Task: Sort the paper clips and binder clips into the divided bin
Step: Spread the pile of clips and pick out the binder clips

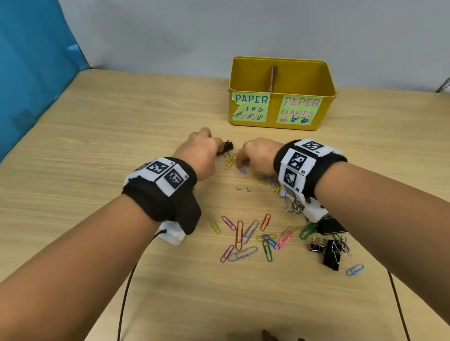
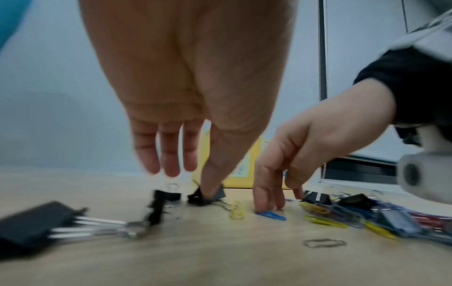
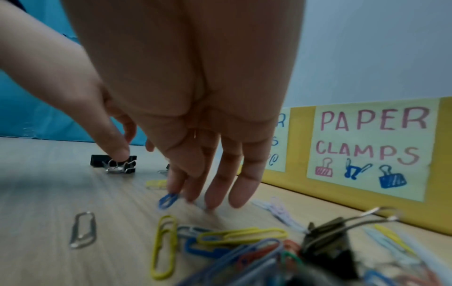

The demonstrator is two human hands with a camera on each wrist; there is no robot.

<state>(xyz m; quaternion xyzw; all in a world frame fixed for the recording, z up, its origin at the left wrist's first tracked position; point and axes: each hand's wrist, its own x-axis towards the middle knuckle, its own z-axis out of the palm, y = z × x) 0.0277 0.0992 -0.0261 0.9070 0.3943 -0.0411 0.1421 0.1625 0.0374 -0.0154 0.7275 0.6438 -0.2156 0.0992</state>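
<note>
The yellow divided bin (image 1: 321, 107) stands at the back of the table, labelled "PAPER CLIPS" on the left and "PAPER CLAMPS" on the right. In front of it my left hand (image 1: 219, 147) pinches a small black binder clip (image 1: 226, 146) that lies on the table; the thumb (image 2: 211, 185) sits on top of it and the other fingers hang straight. My right hand (image 1: 241, 164) reaches down with straight fingers, and its fingertips (image 3: 175, 190) touch a blue paper clip (image 3: 168, 200) flat on the wood. A yellow paper clip (image 1: 230, 161) lies between the two hands.
Several coloured paper clips (image 1: 250, 238) lie scattered in the middle near me. Black binder clips (image 1: 330, 251) sit at the right by my right forearm, and a silver paper clip (image 1: 243, 188) lies alone. A blue partition (image 1: 10, 97) bounds the left side. Thin cables hang from both wrists.
</note>
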